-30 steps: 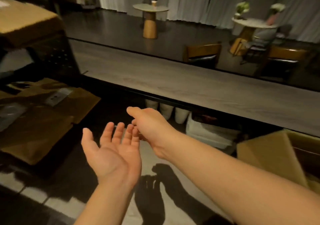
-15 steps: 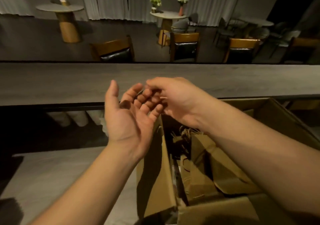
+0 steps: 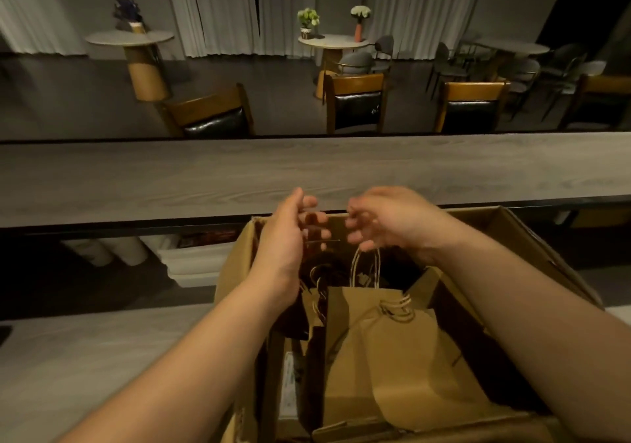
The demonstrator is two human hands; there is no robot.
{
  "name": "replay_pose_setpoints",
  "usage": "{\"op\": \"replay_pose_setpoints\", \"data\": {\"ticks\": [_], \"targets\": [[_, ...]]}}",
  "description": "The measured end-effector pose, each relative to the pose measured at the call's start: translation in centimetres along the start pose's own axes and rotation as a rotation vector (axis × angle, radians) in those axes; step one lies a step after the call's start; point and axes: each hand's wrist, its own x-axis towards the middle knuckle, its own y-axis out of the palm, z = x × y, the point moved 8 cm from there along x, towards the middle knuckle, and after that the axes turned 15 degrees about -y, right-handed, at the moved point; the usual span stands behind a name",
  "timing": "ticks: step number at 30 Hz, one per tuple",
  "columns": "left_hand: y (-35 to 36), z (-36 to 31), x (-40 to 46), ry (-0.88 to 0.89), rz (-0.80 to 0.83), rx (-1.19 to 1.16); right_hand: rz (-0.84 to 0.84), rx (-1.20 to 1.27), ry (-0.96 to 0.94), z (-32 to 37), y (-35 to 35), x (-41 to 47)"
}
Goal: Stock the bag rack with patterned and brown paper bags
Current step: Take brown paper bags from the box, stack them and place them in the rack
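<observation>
Above an open cardboard box (image 3: 532, 234), the left hand (image 3: 285, 237) and right hand (image 3: 389, 220) are hovering with fingers loosely curled, grasping nothing; brown paper bags (image 3: 382, 347) are lying inside, one twisted handle (image 3: 367, 268) standing upright just below the right hand

Brown paper bags (image 3: 379, 347), plain; tan cardboard box (image 3: 532, 237); grey woodgrain counter (image 3: 136, 179).

Both forearms bare, no sleeves; left hand (image 3: 285, 237), right hand (image 3: 392, 220) ungloved.
</observation>
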Motion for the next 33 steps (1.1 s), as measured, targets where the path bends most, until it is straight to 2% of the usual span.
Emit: {"op": "replay_pose_setpoints", "data": {"ticks": [5,8,10,14,17,20,22,27,30,33], "targets": [[-1.2,-0.1,0.9,0.109,-0.194,0.450,0.251,-0.576,0.044,-5.3,-1.4,0.3],[-0.7,0.3,1.1,0.106,-0.198,0.651,0.356,-0.853,0.116,-8.5,-2.4,0.5],[-0.7,0.5,1.4,0.102,-0.218,0.740,0.483,-0.837,0.180,-10.1,-1.8,-0.3],[-0.6,0.7,1.8,0.073,-0.210,0.862,0.844,-0.703,0.228,-10.8,1.8,-2.6],[-0.6,1.2,2.3,0.055,-0.207,0.917,0.936,-0.744,0.225,-10.7,3.0,-2.6],[-0.5,1.5,2.6,0.059,-0.185,0.944,0.882,-0.920,0.126,-10.7,3.7,-2.0],[-0.5,1.9,2.8,0.041,-0.149,0.939,0.768,-0.905,0.023,-10.2,3.5,-1.4],[-0.2,1.7,2.4,-0.032,-0.094,0.710,0.398,-0.612,-0.178,-5.7,-1.1,0.4],[0.7,1.7,2.1,-0.010,0.020,0.629,0.108,-0.344,-0.252,-2.8,-3.6,0.9],[1.3,2.0,2.2,0.037,0.122,0.652,-0.063,-0.293,-0.294,-2.2,-4.1,0.9]]}}
